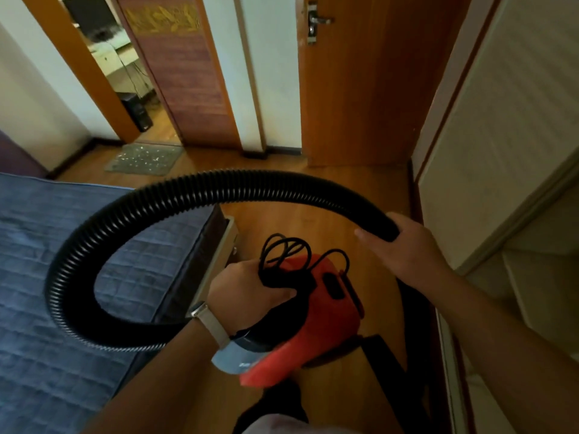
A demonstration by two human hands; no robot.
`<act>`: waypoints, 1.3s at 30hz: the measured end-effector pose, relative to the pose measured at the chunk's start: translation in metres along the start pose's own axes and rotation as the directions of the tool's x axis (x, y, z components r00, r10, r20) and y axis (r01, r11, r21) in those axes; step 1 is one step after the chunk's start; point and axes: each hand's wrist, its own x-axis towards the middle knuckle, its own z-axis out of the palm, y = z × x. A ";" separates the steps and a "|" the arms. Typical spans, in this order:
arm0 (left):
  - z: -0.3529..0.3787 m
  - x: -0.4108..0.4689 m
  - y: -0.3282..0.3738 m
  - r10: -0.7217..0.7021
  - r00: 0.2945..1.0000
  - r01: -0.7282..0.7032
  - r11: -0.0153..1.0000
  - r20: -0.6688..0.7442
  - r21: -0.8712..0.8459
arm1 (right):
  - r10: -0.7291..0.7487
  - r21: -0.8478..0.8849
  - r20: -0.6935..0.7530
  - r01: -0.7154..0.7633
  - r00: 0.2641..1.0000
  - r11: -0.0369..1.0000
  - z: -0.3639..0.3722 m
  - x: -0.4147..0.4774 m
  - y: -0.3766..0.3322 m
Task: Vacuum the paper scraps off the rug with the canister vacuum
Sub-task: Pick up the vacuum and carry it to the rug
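The red canister vacuum (pixel 332 308) is the only thing here that holds stuff, and you cannot see inside it. The left hand (pixel 250 286) grips its top handle, with the black cord (pixel 285 255) bunched up in the same grip. A watch (pixel 208 321) sits on that wrist. The right hand (pixel 407 249) is wrapped around the loose end of the black hose (pixel 219 186). The hose bends in one big loop from that hand, over the bed corner, and back down to the vacuum.

The rug (pixel 119 167) is far from the vacuum, on the wood floor (pixel 329 195) in front of the open doorway. Little white paper scraps (pixel 147 156) lie all over it. They are too small to count.

A bed with a blue quilt (pixel 62 261) fills the left side, and its corner sticks out between the vacuum and the rug. A white wardrobe (pixel 501 120) stands on the right. The dark door (pixel 188 73) is open, and a black computer box (pixel 138 111) shows in the room past it. The orange door (pixel 360 89) has a metal door handle (pixel 318 20).

There are two hands, one vacuum, one hose, one cord, one rug, one bed and two doors
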 end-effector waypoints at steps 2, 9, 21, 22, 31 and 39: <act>0.000 0.034 -0.008 0.005 1.000 -0.004 1.000 0.019 -0.013 | -0.002 -0.020 0.002 0.002 1.000 1.000 0.008 0.032 -0.001; -0.022 0.183 -0.049 0.082 0.991 -0.077 0.996 0.107 -0.047 | 0.078 -0.048 -0.048 -0.080 0.996 0.996 0.048 0.166 -0.028; -0.109 0.382 -0.095 0.092 0.995 -0.092 0.996 0.048 0.007 | 0.026 -0.101 -0.032 -0.029 0.999 0.994 0.110 0.363 -0.116; -0.114 0.395 -0.099 0.073 0.996 -0.073 0.997 0.043 -0.001 | 0.016 -0.107 -0.025 -0.018 1.000 0.994 0.114 0.379 -0.121; -0.136 0.508 -0.128 -0.114 0.994 0.114 0.992 -0.001 -0.046 | -0.048 -0.069 0.133 0.057 0.990 0.996 0.158 0.544 -0.126; -0.170 0.644 -0.107 -0.205 0.977 0.211 0.972 -0.066 0.104 | -0.092 -0.050 0.283 0.110 0.955 0.993 0.163 0.717 -0.142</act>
